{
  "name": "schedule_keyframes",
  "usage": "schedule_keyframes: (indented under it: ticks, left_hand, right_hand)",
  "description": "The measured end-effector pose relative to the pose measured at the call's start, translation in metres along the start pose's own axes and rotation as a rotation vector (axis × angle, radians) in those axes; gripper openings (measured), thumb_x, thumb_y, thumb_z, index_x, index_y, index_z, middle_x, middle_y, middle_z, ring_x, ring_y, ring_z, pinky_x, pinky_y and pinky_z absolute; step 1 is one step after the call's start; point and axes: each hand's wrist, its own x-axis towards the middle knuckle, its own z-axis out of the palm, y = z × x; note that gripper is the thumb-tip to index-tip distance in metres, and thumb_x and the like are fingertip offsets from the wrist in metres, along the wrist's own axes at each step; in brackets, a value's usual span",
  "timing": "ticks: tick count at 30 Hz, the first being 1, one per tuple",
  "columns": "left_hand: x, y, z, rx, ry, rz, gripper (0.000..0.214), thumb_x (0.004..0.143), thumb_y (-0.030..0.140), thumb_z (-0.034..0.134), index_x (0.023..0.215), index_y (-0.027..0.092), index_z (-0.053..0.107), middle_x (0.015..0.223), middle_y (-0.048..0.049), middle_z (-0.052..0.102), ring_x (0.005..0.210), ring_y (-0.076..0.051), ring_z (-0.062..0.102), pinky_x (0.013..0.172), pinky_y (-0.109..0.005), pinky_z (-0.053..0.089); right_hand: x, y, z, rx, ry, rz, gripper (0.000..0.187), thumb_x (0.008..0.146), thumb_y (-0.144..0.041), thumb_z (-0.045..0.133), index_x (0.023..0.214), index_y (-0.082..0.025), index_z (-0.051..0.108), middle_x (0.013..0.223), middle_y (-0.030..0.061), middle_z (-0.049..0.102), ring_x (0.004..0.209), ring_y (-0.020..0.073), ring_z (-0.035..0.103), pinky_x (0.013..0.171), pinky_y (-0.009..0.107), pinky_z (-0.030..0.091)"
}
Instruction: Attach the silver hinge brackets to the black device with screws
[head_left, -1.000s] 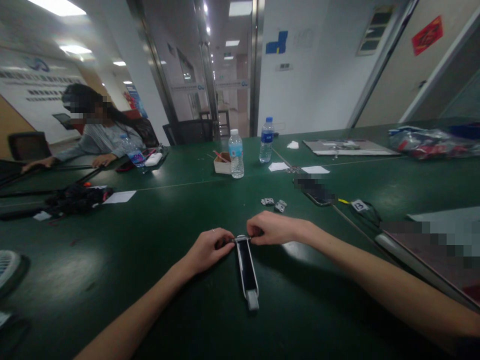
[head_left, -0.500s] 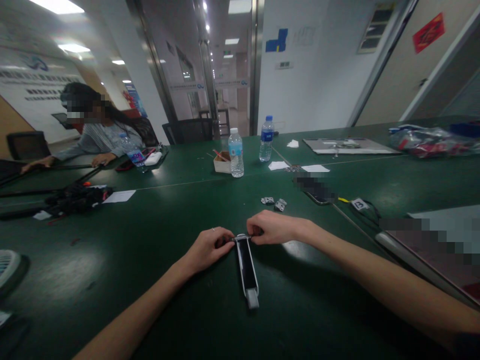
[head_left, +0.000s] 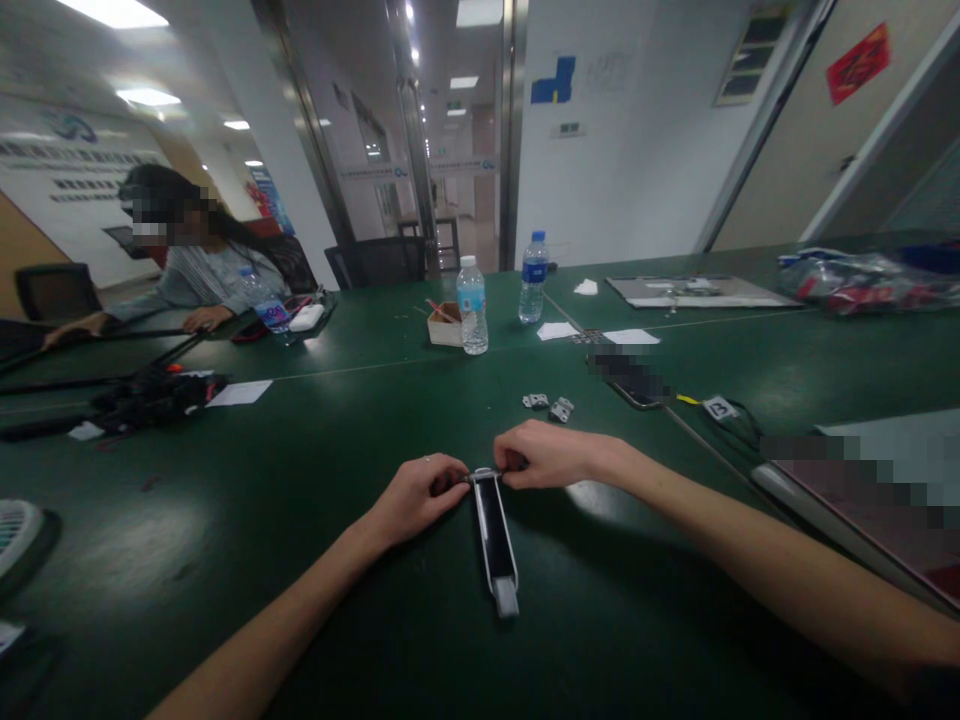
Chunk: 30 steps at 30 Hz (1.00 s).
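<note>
A long, narrow object with a white frame and a dark middle (head_left: 493, 530) lies on the green table, its length pointing toward me. At its near end sits a light grey tab (head_left: 506, 598). My left hand (head_left: 425, 495) is closed in a pinch at the left of the far end, where a thin dark piece sticks out sideways. On the opposite side, my right hand (head_left: 534, 455) pinches at the same end, fingers curled. Exactly what the fingertips hold is too small to tell. Two small metal brackets (head_left: 560, 409) lie just beyond my right hand.
Two water bottles (head_left: 472, 310) stand farther back beside a small box (head_left: 444, 325). A phone (head_left: 630, 380) and a laptop (head_left: 840, 510) lie to the right. Black equipment (head_left: 142, 395) occupies the left, where another person (head_left: 202, 260) sits. White papers (head_left: 631, 337) lie across the table.
</note>
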Motion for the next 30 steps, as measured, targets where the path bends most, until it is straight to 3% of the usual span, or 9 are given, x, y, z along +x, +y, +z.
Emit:
schedule_keyframes:
  ticks: [7, 14, 20, 25, 30]
  left_hand:
    - [0.000, -0.002, 0.001, -0.013, 0.001, 0.006, 0.017, 0.085, 0.025, 0.056, 0.099, 0.018, 0.061, 0.078, 0.0008, 0.058, 0.065, -0.012, 0.053, 0.059, -0.022, 0.043]
    - [0.000, -0.001, 0.000, -0.017, -0.006, -0.010, 0.021, 0.085, 0.028, 0.055, 0.102, 0.018, 0.061, 0.078, 0.0006, 0.057, 0.064, -0.012, 0.051, 0.058, -0.023, 0.043]
    - [0.001, 0.003, -0.002, -0.020, -0.007, -0.024, 0.021, 0.085, 0.028, 0.054, 0.101, 0.016, 0.061, 0.078, -0.0001, 0.057, 0.063, -0.012, 0.051, 0.057, -0.023, 0.043]
    - [0.000, 0.002, -0.002, -0.031, -0.003, -0.042, 0.022, 0.084, 0.029, 0.054, 0.101, 0.016, 0.061, 0.079, 0.0001, 0.058, 0.063, -0.012, 0.052, 0.057, -0.023, 0.044]
    - [0.000, 0.000, -0.001, -0.069, 0.045, -0.063, 0.024, 0.085, 0.033, 0.054, 0.101, 0.017, 0.060, 0.081, -0.0006, 0.060, 0.063, -0.012, 0.053, 0.056, -0.023, 0.045]
  right_hand:
    - [-0.003, 0.006, -0.006, 0.002, 0.026, 0.011, 0.020, 0.082, -0.033, 0.056, 0.092, -0.016, 0.060, 0.087, 0.0035, 0.061, 0.073, 0.0137, 0.054, 0.064, 0.027, 0.041]
    - [-0.001, 0.042, -0.014, -0.339, 0.384, 0.205, 0.029, 0.084, -0.029, 0.053, 0.109, -0.016, 0.059, 0.110, 0.0137, 0.057, 0.103, 0.0271, 0.051, 0.084, 0.037, 0.041]
    - [0.004, 0.074, -0.009, -0.335, 0.362, 0.291, 0.027, 0.085, -0.018, 0.046, 0.106, -0.017, 0.062, 0.107, 0.0133, 0.059, 0.099, 0.0255, 0.056, 0.084, 0.033, 0.042]
    - [0.007, 0.086, -0.007, -0.310, 0.396, 0.318, 0.027, 0.085, -0.013, 0.045, 0.106, -0.016, 0.062, 0.106, 0.0123, 0.060, 0.100, 0.0227, 0.057, 0.085, 0.029, 0.041]
    - [0.009, 0.091, -0.007, -0.306, 0.416, 0.310, 0.021, 0.086, -0.012, 0.045, 0.094, -0.015, 0.064, 0.097, 0.0101, 0.063, 0.093, 0.0206, 0.058, 0.083, 0.028, 0.041]
